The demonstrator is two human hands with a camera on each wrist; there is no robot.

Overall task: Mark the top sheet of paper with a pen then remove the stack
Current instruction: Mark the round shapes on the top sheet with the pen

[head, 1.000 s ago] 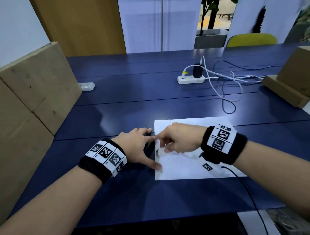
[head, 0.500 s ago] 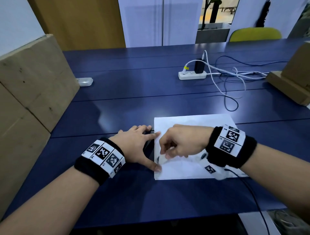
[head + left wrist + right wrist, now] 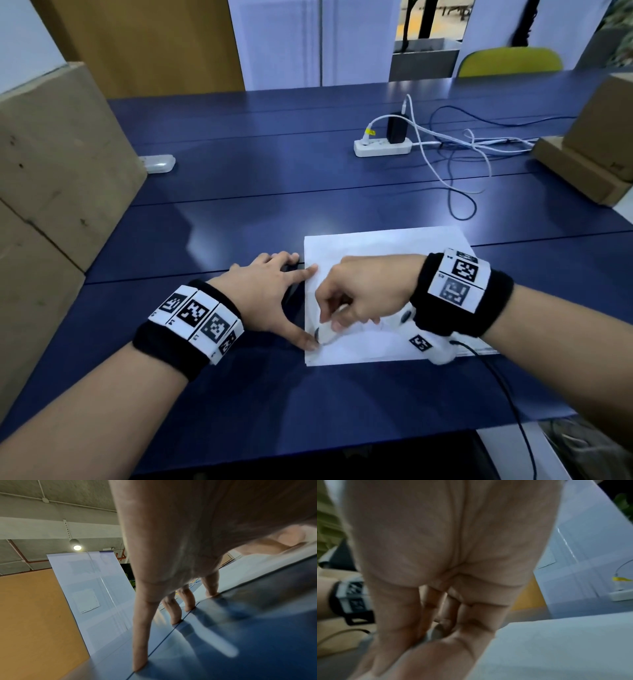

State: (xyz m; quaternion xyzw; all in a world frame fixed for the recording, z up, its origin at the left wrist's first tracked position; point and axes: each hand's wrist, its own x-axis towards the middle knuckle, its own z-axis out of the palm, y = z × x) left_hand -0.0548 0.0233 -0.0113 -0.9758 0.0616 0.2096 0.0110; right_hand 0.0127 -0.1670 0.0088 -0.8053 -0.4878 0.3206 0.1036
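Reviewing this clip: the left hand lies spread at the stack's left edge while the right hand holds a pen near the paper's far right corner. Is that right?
Not quite. The right hand holds the pen near the near left corner of the paper stack, close to the left thumb, as the head view shows. The rest stands: the left hand lies spread at the stack's left edge.

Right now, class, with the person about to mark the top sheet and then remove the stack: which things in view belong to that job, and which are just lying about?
Belong to the job:
- stack of paper
- white pen, pinched by the right hand
- left hand, steadying the stack's left edge

Just lying about:
- power strip with cables
- cardboard boxes
- small white device
- yellow-green chair
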